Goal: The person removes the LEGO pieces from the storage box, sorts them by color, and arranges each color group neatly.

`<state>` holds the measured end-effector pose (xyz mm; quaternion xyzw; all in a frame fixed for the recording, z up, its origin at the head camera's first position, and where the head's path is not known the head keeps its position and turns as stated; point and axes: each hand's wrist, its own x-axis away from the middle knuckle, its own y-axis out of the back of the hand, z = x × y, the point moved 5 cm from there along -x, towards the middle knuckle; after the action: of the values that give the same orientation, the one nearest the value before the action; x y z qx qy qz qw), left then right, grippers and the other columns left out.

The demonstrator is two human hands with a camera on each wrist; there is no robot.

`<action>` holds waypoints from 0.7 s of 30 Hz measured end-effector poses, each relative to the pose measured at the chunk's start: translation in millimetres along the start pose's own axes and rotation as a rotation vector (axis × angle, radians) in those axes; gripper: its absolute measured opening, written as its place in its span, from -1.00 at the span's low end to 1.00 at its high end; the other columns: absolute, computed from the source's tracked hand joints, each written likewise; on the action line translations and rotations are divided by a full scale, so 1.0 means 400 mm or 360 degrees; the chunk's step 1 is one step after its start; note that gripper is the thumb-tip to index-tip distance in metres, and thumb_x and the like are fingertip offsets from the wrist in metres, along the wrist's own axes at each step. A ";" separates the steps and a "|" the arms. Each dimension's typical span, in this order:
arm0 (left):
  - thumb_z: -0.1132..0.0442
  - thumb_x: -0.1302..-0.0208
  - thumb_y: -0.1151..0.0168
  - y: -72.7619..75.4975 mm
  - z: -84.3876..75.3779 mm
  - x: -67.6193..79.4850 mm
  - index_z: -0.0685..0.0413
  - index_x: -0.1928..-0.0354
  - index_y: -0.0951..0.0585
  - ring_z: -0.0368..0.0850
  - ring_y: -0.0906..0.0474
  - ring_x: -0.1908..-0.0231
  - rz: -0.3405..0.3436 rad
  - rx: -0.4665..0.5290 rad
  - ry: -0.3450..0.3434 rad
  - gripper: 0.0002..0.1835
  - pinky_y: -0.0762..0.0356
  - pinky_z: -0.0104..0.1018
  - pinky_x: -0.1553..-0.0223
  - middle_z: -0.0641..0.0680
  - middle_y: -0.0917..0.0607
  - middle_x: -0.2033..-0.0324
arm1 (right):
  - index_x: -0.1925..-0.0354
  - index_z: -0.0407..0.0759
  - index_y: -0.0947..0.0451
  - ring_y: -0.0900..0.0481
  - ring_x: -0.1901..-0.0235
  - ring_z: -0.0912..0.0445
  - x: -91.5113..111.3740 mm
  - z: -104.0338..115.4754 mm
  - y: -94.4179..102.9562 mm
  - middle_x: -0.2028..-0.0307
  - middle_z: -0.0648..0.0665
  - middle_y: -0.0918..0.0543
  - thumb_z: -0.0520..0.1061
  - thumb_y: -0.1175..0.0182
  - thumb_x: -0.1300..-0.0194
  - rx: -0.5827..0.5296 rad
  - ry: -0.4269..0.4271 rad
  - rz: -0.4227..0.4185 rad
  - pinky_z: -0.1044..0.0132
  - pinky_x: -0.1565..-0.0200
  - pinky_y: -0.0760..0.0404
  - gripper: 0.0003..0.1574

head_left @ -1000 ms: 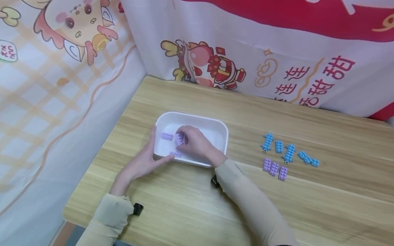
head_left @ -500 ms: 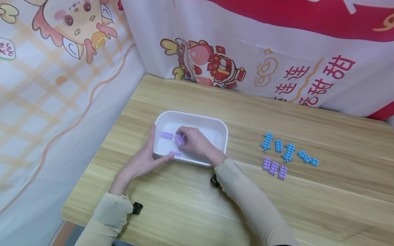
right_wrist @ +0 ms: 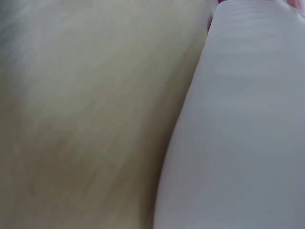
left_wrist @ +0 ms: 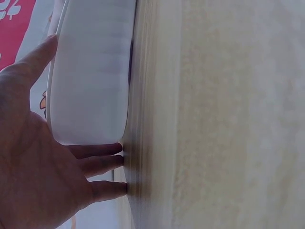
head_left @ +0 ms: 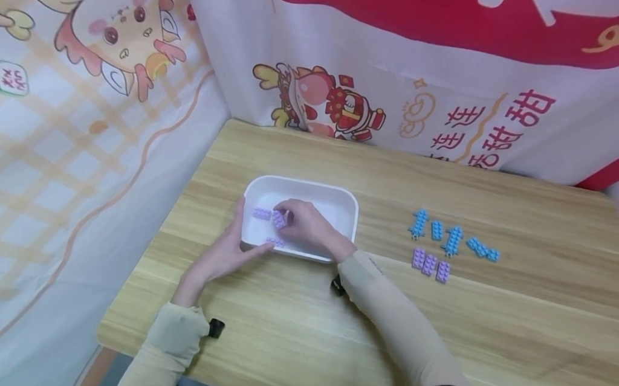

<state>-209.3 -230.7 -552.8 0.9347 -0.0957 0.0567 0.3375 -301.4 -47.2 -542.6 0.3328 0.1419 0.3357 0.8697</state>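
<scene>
In the head view a white plastic tray [head_left: 331, 189] has my hands at it. My left hand [head_left: 221, 254] rests against its left end, the thumb along the near rim. The left wrist view shows that hand's fingers [left_wrist: 102, 164] straight and spread beside the tray's end wall, the thumb up at the rim. My right hand [head_left: 307, 223] reaches over the near rim and pinches a light purple toy building brick [head_left: 278, 218] inside the tray. Another purple brick [head_left: 262, 213] lies just left of it, and a third [head_left: 275, 242] near the front wall. In the right wrist view only the tray's outer wall [right_wrist: 238, 119] and tabletop show; the hand is hidden.
Right of the tray, several blue pieces [head_left: 453, 240] lie in a loose row on the wooden table [head_left: 522, 331]. Purple bricks [head_left: 430, 265] lie in front of them. A printed cloth [head_left: 322, 30] hangs along the back and left edges of the table.
My right hand has shifted slightly left inside the tray with the pinched brick, bringing it closer to the brick at the left. My left hand stays at the tray's end.
</scene>
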 end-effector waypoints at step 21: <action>-0.43 -0.37 -0.40 -0.005 0.007 0.002 -0.28 -0.74 0.61 0.40 0.15 -0.76 0.0013 0.0008 0.0057 0.47 0.06 0.48 -0.71 0.19 0.31 -0.80 | -0.41 -0.17 -0.64 -0.77 -0.14 -0.05 0.049 -0.009 0.074 -0.22 -0.18 -0.81 -0.21 -0.53 -0.36 -0.0277 -0.0030 -0.0165 0.01 -0.32 -0.77 -0.32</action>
<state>-208.1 -231.1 -555.8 0.9340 -0.0934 0.0751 0.3364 -303.3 -15.7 -525.9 0.2513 0.1212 0.2982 0.9128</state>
